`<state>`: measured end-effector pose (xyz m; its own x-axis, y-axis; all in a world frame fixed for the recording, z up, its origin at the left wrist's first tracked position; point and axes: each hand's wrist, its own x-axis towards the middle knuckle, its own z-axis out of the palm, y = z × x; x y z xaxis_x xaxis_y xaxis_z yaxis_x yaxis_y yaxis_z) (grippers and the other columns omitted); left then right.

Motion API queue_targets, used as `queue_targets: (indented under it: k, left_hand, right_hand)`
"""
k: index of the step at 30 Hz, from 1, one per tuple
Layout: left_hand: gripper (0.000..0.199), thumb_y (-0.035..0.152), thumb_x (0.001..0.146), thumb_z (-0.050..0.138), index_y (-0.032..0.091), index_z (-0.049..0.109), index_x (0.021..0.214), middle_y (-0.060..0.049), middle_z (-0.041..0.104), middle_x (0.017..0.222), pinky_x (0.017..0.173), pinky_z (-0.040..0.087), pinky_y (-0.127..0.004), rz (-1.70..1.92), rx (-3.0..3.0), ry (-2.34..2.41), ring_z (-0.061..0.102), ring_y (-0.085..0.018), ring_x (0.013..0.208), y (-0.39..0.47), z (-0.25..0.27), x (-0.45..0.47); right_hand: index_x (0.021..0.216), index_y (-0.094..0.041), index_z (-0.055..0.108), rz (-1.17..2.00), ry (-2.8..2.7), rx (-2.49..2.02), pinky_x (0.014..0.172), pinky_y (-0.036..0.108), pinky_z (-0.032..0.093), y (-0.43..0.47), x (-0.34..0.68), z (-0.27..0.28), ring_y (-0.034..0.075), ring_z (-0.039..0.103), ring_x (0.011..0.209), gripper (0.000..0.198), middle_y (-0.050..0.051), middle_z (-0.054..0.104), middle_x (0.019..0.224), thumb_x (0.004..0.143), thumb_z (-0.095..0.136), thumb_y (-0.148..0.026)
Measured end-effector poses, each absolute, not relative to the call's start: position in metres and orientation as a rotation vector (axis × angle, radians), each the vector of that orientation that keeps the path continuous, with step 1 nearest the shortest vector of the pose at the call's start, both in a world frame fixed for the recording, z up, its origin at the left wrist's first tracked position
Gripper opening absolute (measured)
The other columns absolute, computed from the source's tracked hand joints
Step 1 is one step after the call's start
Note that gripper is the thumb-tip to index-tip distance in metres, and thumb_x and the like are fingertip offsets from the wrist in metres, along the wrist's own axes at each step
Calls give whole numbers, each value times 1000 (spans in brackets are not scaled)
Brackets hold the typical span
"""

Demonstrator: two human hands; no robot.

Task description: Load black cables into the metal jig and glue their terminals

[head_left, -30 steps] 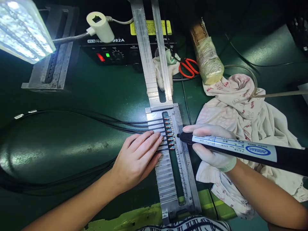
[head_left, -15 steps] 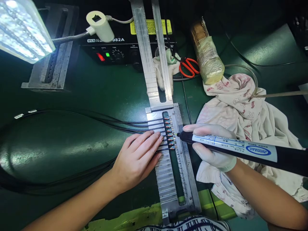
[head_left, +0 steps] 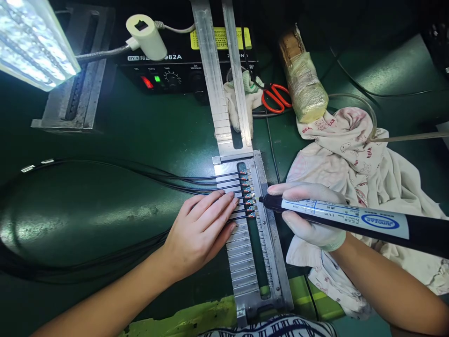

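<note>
My right hand [head_left: 310, 215], in a white glove, is closed around a black glue syringe [head_left: 343, 217] with a white-and-blue label. Its dark tip points left, at the right rail of a slotted metal fixture [head_left: 245, 262]. My bare left hand [head_left: 201, 231] lies flat with fingers stretched out, fingertips over several black cables [head_left: 189, 180] and the fixture's left edge. Stripped cable ends with small coloured wires and connectors [head_left: 249, 195] sit in a row across the slot, just left of the syringe tip. Under my left fingers, parts of some cables are hidden.
A second metal fixture [head_left: 217, 112] stands behind the first. Beyond it is a black dispenser controller [head_left: 157, 72] with lit switches. Red-handled scissors [head_left: 277, 99], a plastic-wrapped block [head_left: 308, 93] and a crumpled printed cloth [head_left: 386, 173] lie to the right. A bright lamp [head_left: 35, 42] hangs upper left.
The syringe and my right hand have shifted slightly right and down, drawing the tip a little away from the connectors. My left hand stays in place.
</note>
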<state>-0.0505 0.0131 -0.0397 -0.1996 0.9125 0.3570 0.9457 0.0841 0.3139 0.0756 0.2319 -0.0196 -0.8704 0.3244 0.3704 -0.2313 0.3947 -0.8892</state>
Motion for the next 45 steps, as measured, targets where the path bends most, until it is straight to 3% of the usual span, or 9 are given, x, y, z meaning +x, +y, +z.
queue_targets:
  k: [32, 45]
  left_hand:
    - [40, 15, 90, 65, 5, 56, 128, -16, 66, 127, 94, 47, -43, -743, -1944, -2259, 60, -30, 119, 12, -40, -51]
    - [40, 14, 90, 66, 5, 56, 128, -15, 66, 127, 93, 48, -43, -752, -1947, -2256, 60, -30, 118, 13, -40, -51]
  right_hand:
    - [99, -18, 64, 1494, -2202, -69, 87, 25, 62, 233, 74, -16, 19, 72, 96, 25, 8, 73, 104, 77, 68, -7]
    - [100, -18, 64, 1501, -2185, -152, 90, 30, 61, 231, 78, -24, 20, 72, 99, 26, 7, 72, 108, 78, 69, -8]
